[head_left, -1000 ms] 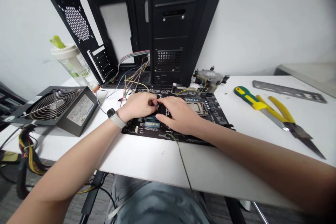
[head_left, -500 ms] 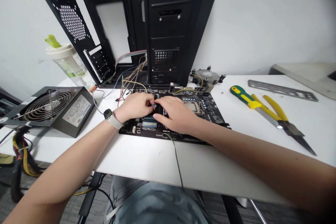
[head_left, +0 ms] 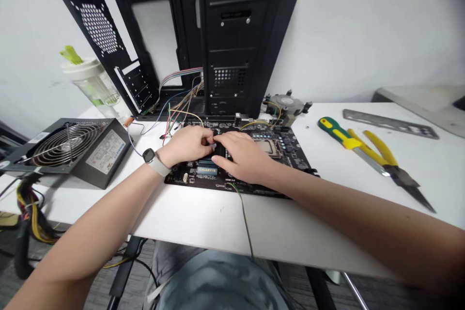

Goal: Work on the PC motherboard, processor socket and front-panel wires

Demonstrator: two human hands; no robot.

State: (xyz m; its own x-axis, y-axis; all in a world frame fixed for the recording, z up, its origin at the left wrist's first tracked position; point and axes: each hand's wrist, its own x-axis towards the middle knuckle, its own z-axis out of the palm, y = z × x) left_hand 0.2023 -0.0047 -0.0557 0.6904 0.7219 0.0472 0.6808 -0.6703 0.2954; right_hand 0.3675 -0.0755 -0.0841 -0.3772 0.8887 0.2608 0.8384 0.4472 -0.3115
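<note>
A black motherboard lies flat on the white table, with a blue GIGABYTE heatsink and a metal-topped CPU socket. Over its middle, my left hand has thumb and forefinger pinched together. What lies between those fingertips is too small and covered to name. My right hand rests on the board beside it, thumb apart from the stretched fingers, its fingertips close to the left ones. Both hands hide the board's surface beneath them. A thin green-and-dark wire runs from the board's near edge over the table edge.
Behind the board stands a black computer case with loose coloured wires. A power supply and a cup are at left. To the right are a CPU cooler, screwdriver, pliers and metal I/O plate.
Both hands keep nearly the same position and grip over the motherboard. The whole view has shifted very slightly.
</note>
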